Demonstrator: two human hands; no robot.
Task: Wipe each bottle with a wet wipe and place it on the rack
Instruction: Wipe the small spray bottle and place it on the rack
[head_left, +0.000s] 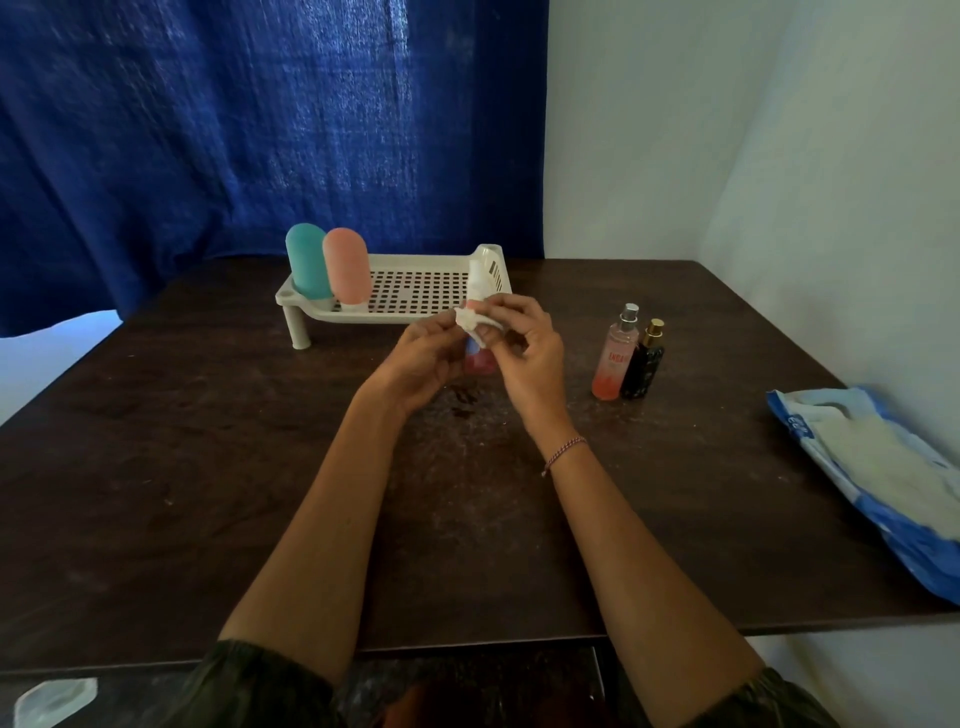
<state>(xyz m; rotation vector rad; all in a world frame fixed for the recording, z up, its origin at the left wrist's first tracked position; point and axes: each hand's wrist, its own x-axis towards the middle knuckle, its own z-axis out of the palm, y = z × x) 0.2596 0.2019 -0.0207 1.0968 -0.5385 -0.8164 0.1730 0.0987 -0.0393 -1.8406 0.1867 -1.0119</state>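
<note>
Over the middle of the dark table, my left hand (421, 358) grips a small spray bottle (479, 358) with a white cap and pink lower part, held upright. My right hand (530, 353) pinches a crumpled white wet wipe (470, 322) against the bottle's neck. Behind them stands the white perforated rack (415, 293), with a teal bottle (307, 267) and a salmon-pink bottle (345, 265) upright at its left end. To the right on the table stand a pink spray bottle (615, 353) and a black bottle with a gold cap (644, 361), touching each other.
An open blue-and-white wet wipe pack (878, 467) lies at the table's right edge. A blue curtain (260, 130) hangs behind the table, and a white wall is to the right. The table's front edge is close to my body.
</note>
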